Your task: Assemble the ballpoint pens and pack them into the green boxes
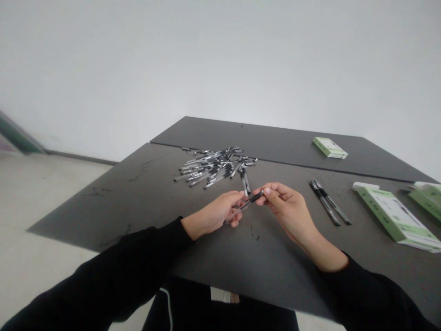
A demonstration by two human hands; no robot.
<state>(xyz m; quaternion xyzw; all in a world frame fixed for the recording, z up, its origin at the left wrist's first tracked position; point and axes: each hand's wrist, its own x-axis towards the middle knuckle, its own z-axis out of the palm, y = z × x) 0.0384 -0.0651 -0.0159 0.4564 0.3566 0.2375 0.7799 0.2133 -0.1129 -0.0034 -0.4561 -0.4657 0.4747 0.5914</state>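
Note:
Both my hands meet over the dark table [144, 193], holding one pen [248, 202] between them. My left hand [217, 214] is closed around the pen's clear barrel. My right hand [287, 207] pinches its black end with thumb and fingers. Just beyond the hands lies a pile of several clear pens with black caps [213, 166]. Two more pens [329, 202] lie side by side to the right of my right hand.
An open green and white box [396, 214] lies flat at the right, with another [427, 195] at the frame edge. A third small green box [330, 148] sits on the far table. Bare floor lies off the table's left edge.

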